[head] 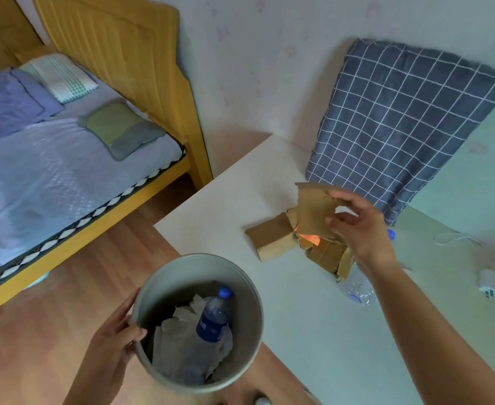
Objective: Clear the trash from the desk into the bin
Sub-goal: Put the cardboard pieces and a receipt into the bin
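My left hand (114, 343) grips the rim of a grey round bin (240, 290), held beside the white desk's near-left edge. Inside the bin lie crumpled white paper (179, 331) and a plastic bottle with a blue cap and label (212, 320). My right hand (357, 229) is over the desk, shut on a torn piece of brown cardboard (313, 211) lifted above a heap of cardboard scraps (275, 238). A clear crushed plastic bottle (357, 287) lies on the desk under my right forearm, partly hidden.
The white desk (313, 331) stands against the wall. A blue checked cushion (401, 124) leans at its back. A white charger and cable (491, 285) lie at the right. A wooden bed (65, 147) stands to the left, with wood floor between.
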